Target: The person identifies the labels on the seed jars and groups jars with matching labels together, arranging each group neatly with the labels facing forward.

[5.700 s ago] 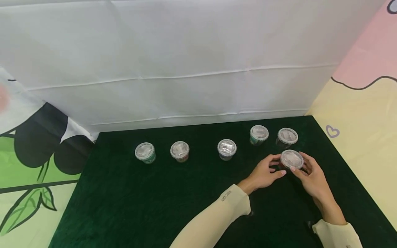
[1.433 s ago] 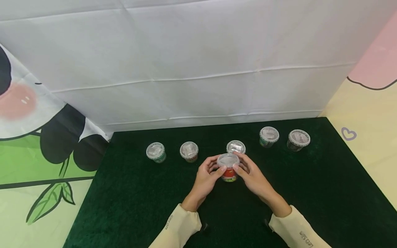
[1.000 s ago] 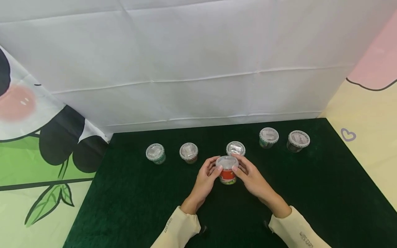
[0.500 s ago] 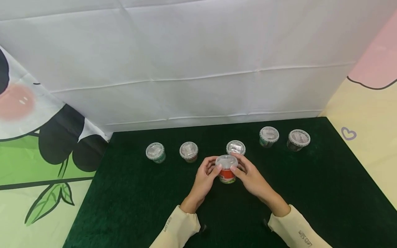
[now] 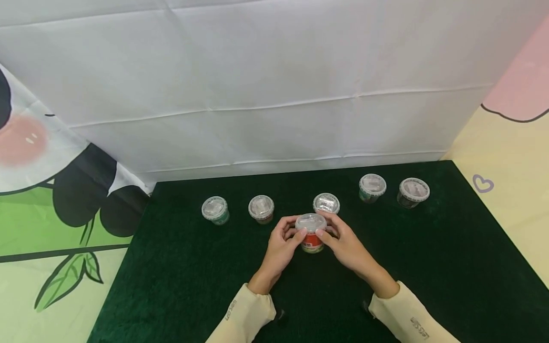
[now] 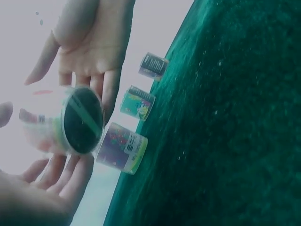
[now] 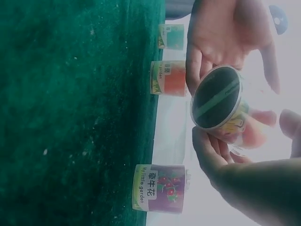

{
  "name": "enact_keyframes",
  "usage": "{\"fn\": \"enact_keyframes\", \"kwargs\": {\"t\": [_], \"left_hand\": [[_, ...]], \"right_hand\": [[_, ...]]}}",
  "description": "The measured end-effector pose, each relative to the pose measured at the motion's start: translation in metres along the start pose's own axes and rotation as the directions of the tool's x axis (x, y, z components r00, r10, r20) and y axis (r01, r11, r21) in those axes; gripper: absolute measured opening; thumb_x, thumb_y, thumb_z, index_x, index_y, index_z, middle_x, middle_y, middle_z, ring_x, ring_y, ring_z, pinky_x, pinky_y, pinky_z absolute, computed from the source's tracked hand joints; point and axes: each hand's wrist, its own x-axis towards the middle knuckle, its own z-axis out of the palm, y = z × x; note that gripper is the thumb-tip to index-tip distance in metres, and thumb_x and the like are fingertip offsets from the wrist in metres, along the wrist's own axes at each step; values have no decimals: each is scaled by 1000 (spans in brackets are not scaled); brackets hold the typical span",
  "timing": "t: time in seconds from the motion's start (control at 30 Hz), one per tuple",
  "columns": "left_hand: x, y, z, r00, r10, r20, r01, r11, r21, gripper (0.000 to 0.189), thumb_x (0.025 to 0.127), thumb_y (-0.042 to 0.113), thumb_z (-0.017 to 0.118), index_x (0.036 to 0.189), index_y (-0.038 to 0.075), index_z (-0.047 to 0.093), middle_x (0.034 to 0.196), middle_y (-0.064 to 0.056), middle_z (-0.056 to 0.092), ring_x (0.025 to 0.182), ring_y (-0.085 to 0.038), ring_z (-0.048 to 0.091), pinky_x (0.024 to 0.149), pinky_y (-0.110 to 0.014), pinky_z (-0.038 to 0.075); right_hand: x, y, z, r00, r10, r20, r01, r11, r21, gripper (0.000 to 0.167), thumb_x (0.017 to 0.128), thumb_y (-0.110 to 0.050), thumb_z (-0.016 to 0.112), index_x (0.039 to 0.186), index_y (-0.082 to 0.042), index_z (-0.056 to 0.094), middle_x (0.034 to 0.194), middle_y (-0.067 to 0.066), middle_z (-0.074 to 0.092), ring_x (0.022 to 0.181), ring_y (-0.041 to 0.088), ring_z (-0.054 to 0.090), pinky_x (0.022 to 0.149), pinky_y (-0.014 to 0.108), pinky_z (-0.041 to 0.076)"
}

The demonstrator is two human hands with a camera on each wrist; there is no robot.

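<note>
Red-labelled and topped with a translucent lid, a round plastic cup [image 5: 310, 233] is held lid-up above a dark green fabric surface [image 5: 206, 286], near the middle, its dark base showing in both wrist views. A person's left hand [image 5: 280, 245] and right hand [image 5: 343, 245] grasp it from either side, fingers curled about the wall and thumbs toward the near face. Handling it well would call for light, even pressure from both sides, the lid kept level and the thumbs clear of its rim; a hard squeeze could bow the plastic. Just beyond stands a purple-printed plastic cup [image 5: 326, 203], partly hidden, so moving far or right deserves care. Compared with the frame from nearly six seconds ago, the red-labelled cup has travelled left from the right-hand end, away from a green-sided lidded cup [image 5: 372, 188] and a dark-sided lidded cup [image 5: 413, 193]; since half a second ago it has edged only slightly left.
</note>
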Motion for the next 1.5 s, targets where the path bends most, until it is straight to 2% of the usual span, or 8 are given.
{"fn": "enact_keyframes", "kwargs": {"t": [0.17, 0.27, 0.5, 0.73, 0.87, 1.13, 1.3, 1.5], "left_hand": [[-1, 0, -6, 999, 4, 45, -4, 1000, -4, 48, 109, 23, 59, 153, 5, 48, 148, -18, 58, 130, -32, 62, 115, -48, 49], [0, 0, -7, 1000, 7, 31, -7, 1000, 3, 47, 108, 23, 62, 150, 5, 51, 145, -17, 60, 129, -30, 63, 112, -44, 51], [-1, 0, -8, 1000, -4, -20, 5, 1000, 6, 46, 105, 22, 68, 144, 4, 52, 139, -16, 62, 120, -27, 64, 99, -30, 54], [0, -1, -14, 998, -32, 56, 31, 999, 10, 51, 107, 26, 64, 153, 8, 49, 146, -15, 58, 128, -28, 63, 110, -43, 52], [0, 1, -17, 997, -29, 68, 27, 999, 24, 49, 107, 25, 64, 152, 9, 51, 146, -15, 59, 128, -28, 63, 110, -43, 53], [2, 6, -25, 997, -10, 79, 3, 996, 93, 54, 104, 26, 68, 152, 10, 49, 146, -14, 57, 126, -28, 62, 104, -40, 55], [5, 12, -34, 992, 43, 118, -59, 988, 141, 57, 103, 21, 69, 154, 8, 46, 150, -15, 54, 133, -32, 58, 106, -42, 55], [8, 20, -42, 978, 114, 175, -151, 966, 212, 62, 101, 13, 71, 156, 4, 42, 152, -19, 50, 138, -37, 56, 113, -48, 51]], "right_hand": [[0, 1, -2, 999, -12, 33, 11, 1000, 29, 58, 113, -19, 50, 164, -4, 29, 162, 26, 38, 150, 45, 40, 123, 64, 32], [1, 1, -2, 999, -17, 39, 16, 999, 36, 58, 113, -19, 49, 164, -3, 27, 162, 27, 38, 149, 45, 41, 123, 63, 33], [3, -2, 2, 1000, -1, 16, 1, 1000, 31, 57, 111, -16, 55, 162, -4, 33, 159, 24, 42, 145, 42, 48, 118, 57, 43], [4, 1, 0, 998, -19, 66, 16, 999, 47, 59, 111, -16, 51, 164, -3, 28, 162, 27, 38, 149, 44, 42, 122, 61, 36], [5, 1, 0, 996, -15, 83, 10, 998, 61, 61, 111, -18, 52, 165, -4, 27, 164, 27, 35, 152, 44, 38, 123, 61, 33], [13, -5, 1, 995, -40, 87, 40, 999, 2, 63, 109, -18, 57, 163, -2, 29, 161, 28, 38, 147, 46, 44, 117, 59, 44], [19, -9, -3, 986, -94, 140, 99, 995, -30, 64, 107, -13, 59, 162, 0, 30, 163, 28, 36, 148, 47, 43, 116, 55, 46], [27, -15, -8, 964, -165, 207, 179, 983, -50, 65, 105, -9, 62, 162, 1, 31, 162, 27, 38, 146, 46, 45, 114, 49, 49]]}}
